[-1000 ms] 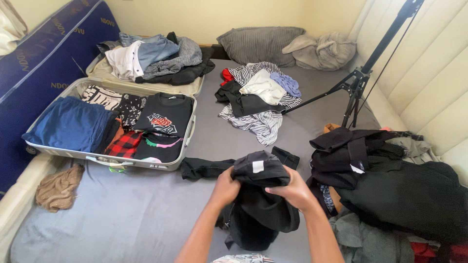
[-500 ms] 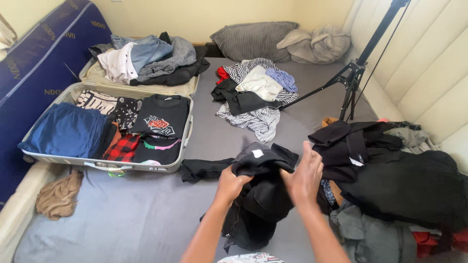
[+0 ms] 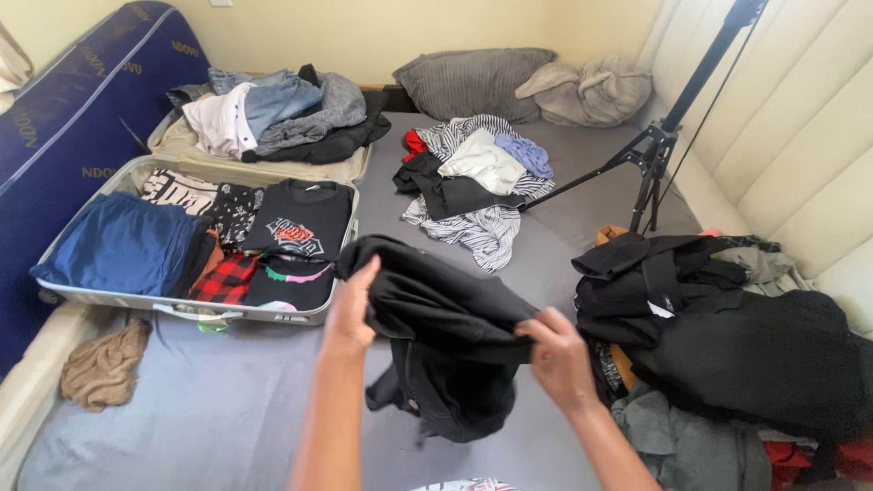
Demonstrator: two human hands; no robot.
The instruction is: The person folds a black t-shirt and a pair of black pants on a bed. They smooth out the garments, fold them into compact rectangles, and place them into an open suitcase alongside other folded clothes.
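While both hands hold it up over the bed [image 3: 273, 400], the black garment [image 3: 446, 336] hangs in a loose bundle between them, its lower part drooping down to the grey sheet. Her or his left hand [image 3: 350, 314] is closed on the upper left fold, near the open suitcase [image 3: 350, 245]; the right hand [image 3: 559, 350] pinches the fabric's right edge with fingers curled round it. I would judge the grip on the right to be slight, only an edge of cloth, so the weight of the sagging middle could pull it free and let the whole thing slump back in a heap. The hanging part, with what looks like buttons on it, could also catch or drag on the sheet and twist any fold out of line. Just to the right lies a dark pile [image 3: 727, 336] of other black clothes, close enough that a trailing sleeve might tangle with it and be hard to tell apart. The suitcase is already well filled with folded shirts, and more clothes are heaped on its lid [image 3: 273, 109]. Farther up the bed sit a striped heap [image 3: 477, 186] and a tripod [image 3: 659, 155], well apart from the hands.
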